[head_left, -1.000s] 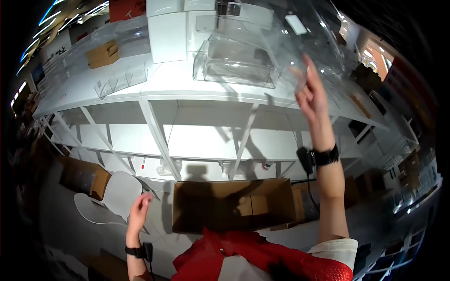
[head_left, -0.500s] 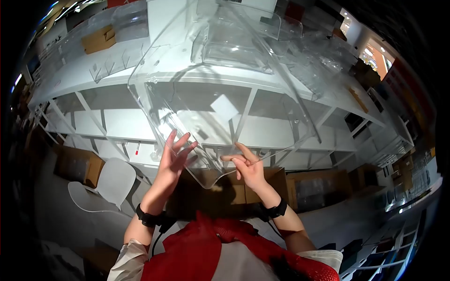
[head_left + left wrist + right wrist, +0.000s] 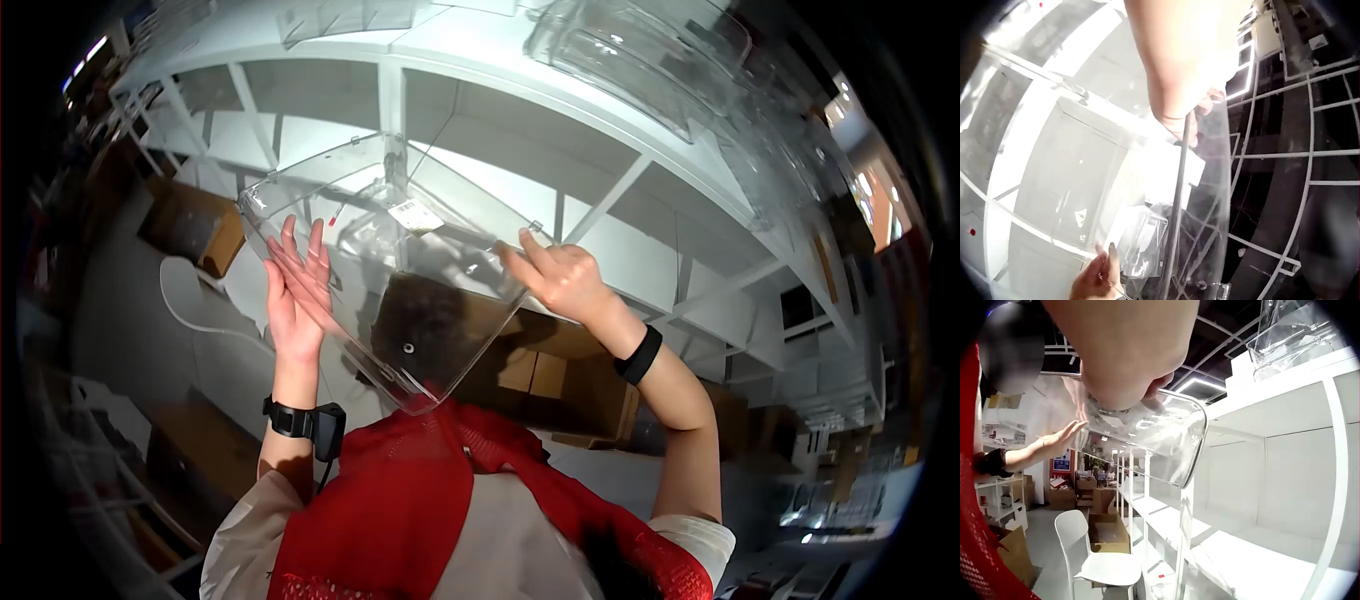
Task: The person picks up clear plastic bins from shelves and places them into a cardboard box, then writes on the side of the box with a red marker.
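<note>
A large clear plastic bin (image 3: 470, 250) with a white label (image 3: 415, 215) is held up in front of the body, tilted, one corner close to the red vest (image 3: 370, 500). Straight fingers of my left hand (image 3: 300, 300) lie along its left side; the right wrist view also shows this left hand (image 3: 1060, 440) extended against the clear wall. At the opposite side, my right hand (image 3: 565, 280) grips the rim with bent fingers. The left wrist view shows the right hand (image 3: 1099, 275) low down, while a rim bar (image 3: 1179, 200) runs past the left hand (image 3: 1179, 81).
Below the bin stands an open cardboard box (image 3: 590, 390). White shelving (image 3: 530, 180) spans the front, with more clear bins (image 3: 620, 60) on top. A white chair (image 3: 1110, 569) and another cardboard box (image 3: 190, 225) are at the left.
The clear bin has come down off the shelf-top side toward the body and turned, its label now smaller and farther left. Both hands have moved to its opposite sides; the right fingers now hold the rim.
</note>
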Motion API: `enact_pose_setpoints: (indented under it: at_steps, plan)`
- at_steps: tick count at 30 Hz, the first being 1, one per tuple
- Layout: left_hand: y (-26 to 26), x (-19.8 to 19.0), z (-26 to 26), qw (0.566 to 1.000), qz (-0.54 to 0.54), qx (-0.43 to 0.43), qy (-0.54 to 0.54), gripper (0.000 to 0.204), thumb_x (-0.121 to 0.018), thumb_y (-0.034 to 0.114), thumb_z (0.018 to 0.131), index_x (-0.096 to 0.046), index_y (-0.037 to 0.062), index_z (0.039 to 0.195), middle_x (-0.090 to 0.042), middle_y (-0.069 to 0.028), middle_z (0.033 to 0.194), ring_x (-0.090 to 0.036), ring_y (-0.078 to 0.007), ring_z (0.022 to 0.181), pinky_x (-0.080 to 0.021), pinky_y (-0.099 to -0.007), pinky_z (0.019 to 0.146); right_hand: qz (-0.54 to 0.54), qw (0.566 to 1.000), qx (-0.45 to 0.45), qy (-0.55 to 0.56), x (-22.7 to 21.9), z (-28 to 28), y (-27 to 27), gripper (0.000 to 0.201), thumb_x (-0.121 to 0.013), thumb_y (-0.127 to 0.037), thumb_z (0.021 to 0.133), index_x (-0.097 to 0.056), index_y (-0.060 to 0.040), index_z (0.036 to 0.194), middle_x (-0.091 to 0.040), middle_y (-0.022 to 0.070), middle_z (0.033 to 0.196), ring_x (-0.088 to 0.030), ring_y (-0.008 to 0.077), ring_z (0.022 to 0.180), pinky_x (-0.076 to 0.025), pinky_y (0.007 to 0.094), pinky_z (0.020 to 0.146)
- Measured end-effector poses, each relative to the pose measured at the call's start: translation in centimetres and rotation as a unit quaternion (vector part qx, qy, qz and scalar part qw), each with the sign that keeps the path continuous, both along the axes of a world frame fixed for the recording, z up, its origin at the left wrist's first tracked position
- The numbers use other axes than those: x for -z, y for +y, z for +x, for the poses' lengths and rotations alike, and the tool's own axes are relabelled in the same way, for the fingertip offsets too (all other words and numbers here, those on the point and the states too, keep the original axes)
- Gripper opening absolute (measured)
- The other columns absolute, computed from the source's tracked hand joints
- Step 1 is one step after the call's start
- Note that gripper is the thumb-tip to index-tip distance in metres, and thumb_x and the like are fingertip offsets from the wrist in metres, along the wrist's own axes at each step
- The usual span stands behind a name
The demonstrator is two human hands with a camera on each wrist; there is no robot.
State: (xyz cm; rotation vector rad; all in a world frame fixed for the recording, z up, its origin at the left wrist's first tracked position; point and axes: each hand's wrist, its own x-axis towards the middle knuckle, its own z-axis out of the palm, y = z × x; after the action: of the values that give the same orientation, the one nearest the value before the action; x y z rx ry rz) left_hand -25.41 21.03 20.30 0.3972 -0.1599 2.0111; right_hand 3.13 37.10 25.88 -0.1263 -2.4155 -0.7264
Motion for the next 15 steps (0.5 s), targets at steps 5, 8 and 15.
enact_pose_setpoints:
  at_steps: [5,8,15]
  plan:
    - [-1.6,1.9,-1.0,1.0,0.02,0.007,-0.014,0.04,-0.037,0.037,0.092,-0.042,0.0208,0.129,-0.035,0.0075,0.138,-0.034,-0.0167,0.126,-0.037,-0.0364,0.1,0.065,0.997,-0.013,0.041,-1.4,-0.9,-1.5,0.035,-0.057,-0.007,0.062,-0.066,-0.0101,0.096,-0.064,0.0126,0.098,-0.038,0.0061,0.041,-0.03,0.0183,0.039]
    - [-1.9,0.9,-2.6,0.988,0.099,0.029,0.115,0.042,-0.04,0.045,0.089,-0.045,0.0252,0.125,-0.051,-0.001,0.124,-0.046,-0.0153,0.115,-0.045,-0.0344,0.09,0.044,0.994,-0.05,0.084,-1.5,-1.3,-2.7,0.027,-0.059,-0.005,0.065,-0.067,-0.0099,0.09,-0.066,0.0101,0.096,-0.034,0.006,0.041,-0.026,0.0178,0.039]
    - [-1.4,-4.3,-4.3,0.972,0.193,0.094,0.099,0.034,-0.042,0.043,0.089,-0.068,0.023,0.08,-0.067,0.0023,0.089,-0.06,-0.0185,0.098,-0.049,-0.0306,0.072,0.064,0.988,-0.075,0.121,-3.1,-1.4,-5.7,0.021,-0.059,-0.003,0.068,-0.069,-0.009,0.086,-0.066,0.006,0.095,-0.028,0.0057,0.041,-0.021,0.0183,0.039]
